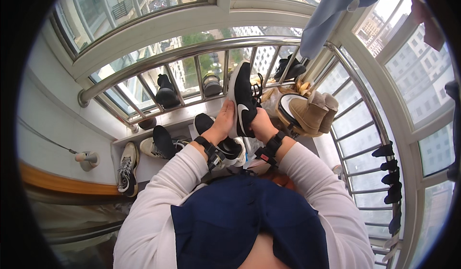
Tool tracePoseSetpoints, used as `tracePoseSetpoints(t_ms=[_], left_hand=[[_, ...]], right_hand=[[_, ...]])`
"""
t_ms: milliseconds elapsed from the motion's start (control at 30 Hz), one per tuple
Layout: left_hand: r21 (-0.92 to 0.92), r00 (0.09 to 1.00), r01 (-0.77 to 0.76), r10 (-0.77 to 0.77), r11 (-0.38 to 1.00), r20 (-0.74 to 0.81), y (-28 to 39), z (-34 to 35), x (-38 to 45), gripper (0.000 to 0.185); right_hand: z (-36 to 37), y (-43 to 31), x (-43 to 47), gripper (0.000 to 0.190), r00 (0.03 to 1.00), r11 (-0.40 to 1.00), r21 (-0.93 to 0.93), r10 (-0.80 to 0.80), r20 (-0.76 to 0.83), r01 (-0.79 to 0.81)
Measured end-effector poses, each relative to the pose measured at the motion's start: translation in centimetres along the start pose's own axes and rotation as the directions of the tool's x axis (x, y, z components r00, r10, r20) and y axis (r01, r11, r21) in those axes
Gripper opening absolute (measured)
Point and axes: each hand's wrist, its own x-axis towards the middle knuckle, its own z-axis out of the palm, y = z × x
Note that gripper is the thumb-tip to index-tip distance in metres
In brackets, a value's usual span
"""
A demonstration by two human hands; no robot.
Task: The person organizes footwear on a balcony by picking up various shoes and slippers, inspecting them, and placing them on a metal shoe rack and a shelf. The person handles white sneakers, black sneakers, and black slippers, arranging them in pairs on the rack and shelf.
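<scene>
Both hands hold a black Nike sneaker [245, 92] with a white sole and a white swoosh, its toe pointing up toward the window. My left hand [224, 119] presses against the white sole side. At the heel and ankle opening, my right hand [263, 125] grips the shoe. Black laces dangle at its right. Below my hands another black shoe with a white sole [230, 146] sits partly hidden by my left wrist. Dark straps with small devices circle both wrists.
A steel railing [194, 49] curves around the window ledge, with dark shoes [166, 92] behind its bars. Tan fleece-lined boots [306, 110] rest on a round-topped object at right. Sneakers [128, 168] stand at left. Blue cloth [320, 27] hangs upper right; black socks [392, 179] drape the right rail.
</scene>
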Motion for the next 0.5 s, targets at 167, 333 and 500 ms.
tracePoseSetpoints(t_ms=[167, 333, 500], left_hand=[[0.113, 0.991, -0.117, 0.124, 0.987, -0.058, 0.2, 0.5, 0.0, 0.048], [0.225, 0.979, 0.007, 0.038, 0.974, -0.199, 0.3, -1.7, -0.2, 0.053], [0.258, 0.979, -0.141, 0.174, 0.956, -0.109, -1.3, -3.1, 0.1, 0.051]], right_hand=[[0.4, 0.1, 0.5, 0.012, 0.992, 0.942, 0.308, 0.126, 0.03, -0.129], [-0.4, 0.9, 0.7, 0.026, 0.976, 0.84, 0.531, -0.006, 0.219, -0.114], [-0.9, 2.4, 1.3, 0.033, 0.979, 0.991, 0.027, -0.134, 0.152, 0.131]])
